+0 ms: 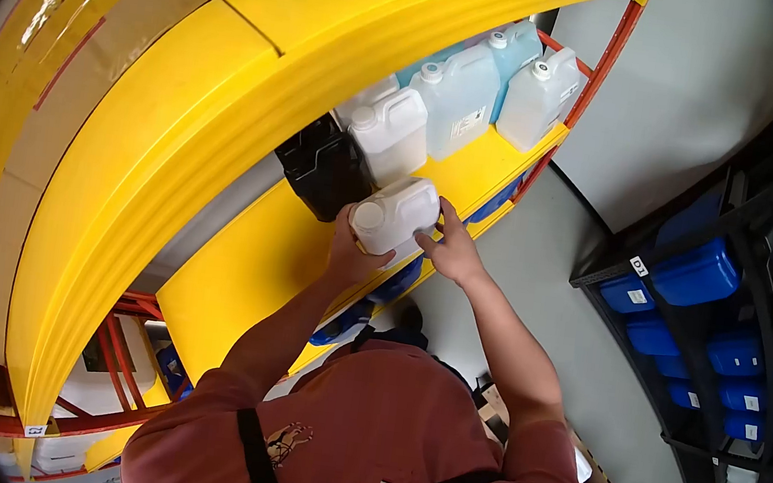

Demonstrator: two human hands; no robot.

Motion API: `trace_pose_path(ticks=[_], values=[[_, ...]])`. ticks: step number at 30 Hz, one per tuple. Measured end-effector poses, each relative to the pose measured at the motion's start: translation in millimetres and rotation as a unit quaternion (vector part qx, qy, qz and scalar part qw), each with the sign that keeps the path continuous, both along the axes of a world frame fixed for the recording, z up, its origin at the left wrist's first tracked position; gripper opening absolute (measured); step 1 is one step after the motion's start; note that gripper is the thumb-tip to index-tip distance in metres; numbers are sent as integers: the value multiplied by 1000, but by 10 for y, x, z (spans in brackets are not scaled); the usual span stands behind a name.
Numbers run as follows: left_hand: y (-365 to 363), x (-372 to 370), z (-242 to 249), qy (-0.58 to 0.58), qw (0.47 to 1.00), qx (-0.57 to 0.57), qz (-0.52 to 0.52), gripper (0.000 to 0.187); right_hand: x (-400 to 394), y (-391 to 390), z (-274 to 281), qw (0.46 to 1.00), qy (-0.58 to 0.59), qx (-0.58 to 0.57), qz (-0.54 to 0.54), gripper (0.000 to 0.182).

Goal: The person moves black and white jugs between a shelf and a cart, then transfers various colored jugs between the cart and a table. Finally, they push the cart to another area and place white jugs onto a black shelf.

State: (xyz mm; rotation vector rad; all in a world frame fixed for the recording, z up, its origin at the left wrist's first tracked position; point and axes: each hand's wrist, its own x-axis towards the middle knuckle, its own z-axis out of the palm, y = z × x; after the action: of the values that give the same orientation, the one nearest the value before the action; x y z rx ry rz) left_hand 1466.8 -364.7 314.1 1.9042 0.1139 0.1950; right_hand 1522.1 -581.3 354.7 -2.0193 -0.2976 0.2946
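Note:
A small white jerrycan (398, 212) with a round white cap is tilted between my two hands, over the front edge of the yellow shelf (243, 267). My left hand (349, 251) grips it around the cap end and lower side. At the opposite end, my right hand (452, 243) has its thumb and fingers on the can. Just behind it stand a black jerrycan (323, 168) and a larger white jerrycan (390, 134). The underside of the held can is partly hidden.
Further along the shelf are a translucent canister (462, 101), a bluish canister (513, 59) and another clear one (537, 101). A yellow upper shelf (163, 98) curves overhead at left. Red uprights (613, 47) frame the rack. Blue bins (697, 270) fill a black rack at right.

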Motion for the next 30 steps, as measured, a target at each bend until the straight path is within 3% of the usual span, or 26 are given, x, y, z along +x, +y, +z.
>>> trace_pose_path(ticks=[2,9,13,15,16,17,21,25,27,30], values=[[7,220,-152,-23,998,-49,-9,105,214,20,49,999,42,18,-4,83],[-181,745,-53,16,996,-90,-4,107,855,-19,-30,999,16,44,-23,75],[-269,938,-98,-24,994,-105,20,111,1133,-55,-34,997,43,64,19,78],[-331,964,-73,-24,993,-100,50,112,1242,-34,-155,996,-22,90,9,72],[-361,986,-38,-29,997,-46,61,110,1294,-31,-199,996,-34,83,11,72],[-388,1009,-1,-34,997,8,73,108,1349,-42,-237,996,-33,84,21,72],[-387,1084,-71,-16,994,38,102,110,1540,-111,-259,994,-12,88,60,72],[-417,1035,-10,40,993,-7,111,115,1548,-185,-202,994,-3,36,105,70],[-429,1020,-11,54,992,4,117,117,1576,-203,-311,991,-23,48,122,72],[-473,951,-47,53,989,-71,121,116,1555,-266,-507,986,-47,71,145,75]])
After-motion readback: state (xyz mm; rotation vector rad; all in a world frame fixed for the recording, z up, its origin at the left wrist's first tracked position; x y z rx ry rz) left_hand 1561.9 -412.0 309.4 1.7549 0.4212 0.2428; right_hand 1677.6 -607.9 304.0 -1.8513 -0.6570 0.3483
